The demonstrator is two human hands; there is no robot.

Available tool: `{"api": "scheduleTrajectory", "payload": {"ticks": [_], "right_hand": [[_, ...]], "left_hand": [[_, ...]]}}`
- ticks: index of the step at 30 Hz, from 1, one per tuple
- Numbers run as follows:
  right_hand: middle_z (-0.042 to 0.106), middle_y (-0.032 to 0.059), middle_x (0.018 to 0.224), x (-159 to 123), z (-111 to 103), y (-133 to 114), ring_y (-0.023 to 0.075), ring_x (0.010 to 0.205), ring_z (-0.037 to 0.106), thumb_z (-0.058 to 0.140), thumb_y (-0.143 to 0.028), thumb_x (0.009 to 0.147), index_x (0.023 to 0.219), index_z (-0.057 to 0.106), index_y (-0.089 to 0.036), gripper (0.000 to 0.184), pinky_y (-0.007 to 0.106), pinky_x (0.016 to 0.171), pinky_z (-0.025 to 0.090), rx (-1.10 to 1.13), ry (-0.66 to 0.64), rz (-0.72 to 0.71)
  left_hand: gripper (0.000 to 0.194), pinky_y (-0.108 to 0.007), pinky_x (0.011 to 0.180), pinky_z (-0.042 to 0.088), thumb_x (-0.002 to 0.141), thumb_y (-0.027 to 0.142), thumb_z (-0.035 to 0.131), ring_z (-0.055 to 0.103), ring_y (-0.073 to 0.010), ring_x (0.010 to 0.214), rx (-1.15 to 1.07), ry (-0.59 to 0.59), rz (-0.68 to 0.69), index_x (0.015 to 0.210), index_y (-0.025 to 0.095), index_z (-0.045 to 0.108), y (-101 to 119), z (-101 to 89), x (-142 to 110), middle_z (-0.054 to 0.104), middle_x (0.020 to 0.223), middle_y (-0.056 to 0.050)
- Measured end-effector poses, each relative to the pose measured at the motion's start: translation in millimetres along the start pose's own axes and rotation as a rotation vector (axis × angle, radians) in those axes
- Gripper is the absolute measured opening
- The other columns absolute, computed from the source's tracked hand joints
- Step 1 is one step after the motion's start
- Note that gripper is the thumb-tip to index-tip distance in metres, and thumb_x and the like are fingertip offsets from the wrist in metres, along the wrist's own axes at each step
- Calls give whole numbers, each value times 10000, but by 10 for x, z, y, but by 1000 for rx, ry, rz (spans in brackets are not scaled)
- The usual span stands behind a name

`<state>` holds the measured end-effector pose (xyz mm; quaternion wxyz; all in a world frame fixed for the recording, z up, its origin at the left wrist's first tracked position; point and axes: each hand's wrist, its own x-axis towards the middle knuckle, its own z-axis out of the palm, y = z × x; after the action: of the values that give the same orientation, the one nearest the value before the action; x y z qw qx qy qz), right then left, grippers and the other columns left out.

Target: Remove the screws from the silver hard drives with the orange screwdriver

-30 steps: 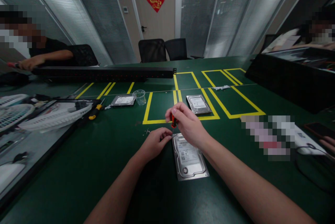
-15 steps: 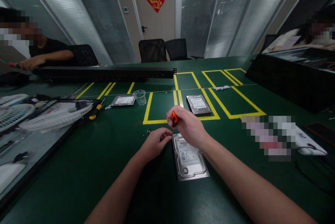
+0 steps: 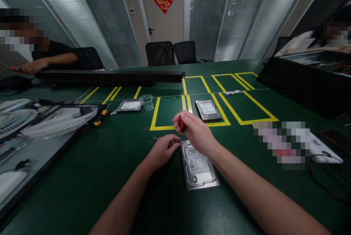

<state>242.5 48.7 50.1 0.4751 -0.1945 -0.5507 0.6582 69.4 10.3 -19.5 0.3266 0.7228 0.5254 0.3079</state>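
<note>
A silver hard drive (image 3: 199, 167) lies label up on the green table in front of me. My right hand (image 3: 196, 130) is wrapped round the orange and black handle of a screwdriver (image 3: 181, 125). It stands upright, its thin shaft pointing down at the drive's far left corner. At that same corner my left hand (image 3: 166, 149) has its fingers curled and pinched together beside the screwdriver tip; what they hold, if anything, is hidden. Several tiny screws (image 3: 154, 138) are scattered on the table just beyond the left hand.
A second hard drive (image 3: 208, 110) and a third (image 3: 129, 105) lie farther back, the latter beside a clear plastic cup (image 3: 147, 102). A yellow and black screwdriver (image 3: 100, 117) rests by a black-framed panel at left. A long black bar (image 3: 115, 77) crosses the back; people sit either side.
The fingers of my right hand have shifted slightly round the screwdriver handle, which shows turned a little. My left hand and the hard drive look unmoved.
</note>
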Motion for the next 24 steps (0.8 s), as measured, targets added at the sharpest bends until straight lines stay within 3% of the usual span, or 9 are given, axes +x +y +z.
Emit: {"api": "scheduleTrajectory", "payload": {"ticks": [16, 21, 24], "right_hand": [[563, 1, 828, -12, 29, -2, 171, 769, 481, 565, -461, 1042, 915, 662, -222, 288, 334, 751, 378, 36, 7, -32], [558, 10, 833, -24, 28, -216, 183, 779, 484, 538, -446, 1059, 926, 674, -239, 282, 345, 742, 378, -7, 16, -93], [558, 17, 836, -62, -41, -446, 193, 769, 484, 525, -470, 1065, 940, 678, -245, 300, 355, 717, 373, -134, 45, -144]], "left_hand": [[140, -295, 736, 493, 951, 226, 631, 656, -187, 789, -8, -7, -8, 1032, 171, 731, 19, 0, 0, 746, 919, -45], [178, -300, 753, 508, 952, 225, 636, 654, -185, 806, -12, -1, -9, 1107, 170, 705, 28, 12, 4, 738, 942, -49], [240, -300, 759, 512, 958, 236, 640, 643, -186, 818, 21, 87, -10, 1184, 162, 674, -15, -86, -1, 705, 940, -47]]}}
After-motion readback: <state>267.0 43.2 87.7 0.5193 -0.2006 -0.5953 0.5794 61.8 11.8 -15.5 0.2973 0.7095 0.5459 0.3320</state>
